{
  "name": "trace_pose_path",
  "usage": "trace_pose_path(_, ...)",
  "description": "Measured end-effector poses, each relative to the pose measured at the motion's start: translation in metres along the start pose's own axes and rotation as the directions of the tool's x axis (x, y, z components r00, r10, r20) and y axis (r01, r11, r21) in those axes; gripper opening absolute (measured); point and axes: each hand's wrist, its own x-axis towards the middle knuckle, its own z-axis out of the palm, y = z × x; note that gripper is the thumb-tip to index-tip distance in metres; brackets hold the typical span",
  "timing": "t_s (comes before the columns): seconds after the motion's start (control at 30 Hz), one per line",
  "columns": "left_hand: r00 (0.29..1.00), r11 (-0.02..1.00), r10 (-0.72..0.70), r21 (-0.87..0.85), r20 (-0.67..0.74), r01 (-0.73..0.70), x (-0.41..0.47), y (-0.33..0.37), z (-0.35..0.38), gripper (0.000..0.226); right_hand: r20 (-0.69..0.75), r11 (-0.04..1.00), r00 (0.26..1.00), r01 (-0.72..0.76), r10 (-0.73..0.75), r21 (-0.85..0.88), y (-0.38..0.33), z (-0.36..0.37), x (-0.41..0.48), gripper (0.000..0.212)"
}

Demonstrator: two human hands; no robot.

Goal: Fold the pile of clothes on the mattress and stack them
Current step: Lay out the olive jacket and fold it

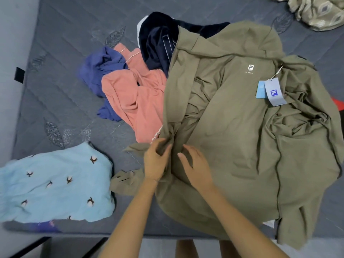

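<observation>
Olive garment [232, 146] — in left hand [155, 162]

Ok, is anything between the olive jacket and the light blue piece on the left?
Nothing visible: only bare mattress separates the olive jacket from the light blue piece. The left hand grips the jacket; the right hand touches it.

Home bedroom. A bare, quilted grey mattress [70, 58] fills the view; loose everyday clothes [137, 97] lie heaped on it, one olive shirt [232, 146] with shop tags [273, 92] attached, and a crumpled patterned sheet [320, 12] lies at the far corner.
</observation>
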Motion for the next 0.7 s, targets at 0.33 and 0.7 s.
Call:
trace_pose_path(0.33,0.908,0.949,0.273,0.064,0.318,-0.308,-0.053,0.004,0.03,0.043,-0.065,0.863,0.908,-0.369,0.414,0.343,0.005,-0.014,0.021,0.038)
trace_pose_path(0.7,0.991,0.793,0.117,0.596,0.058,-0.129,-0.036,-0.031,-0.004,0.066,-0.28,0.892,0.875,-0.292,0.395,0.346,0.036,-0.039,0.017,0.033)
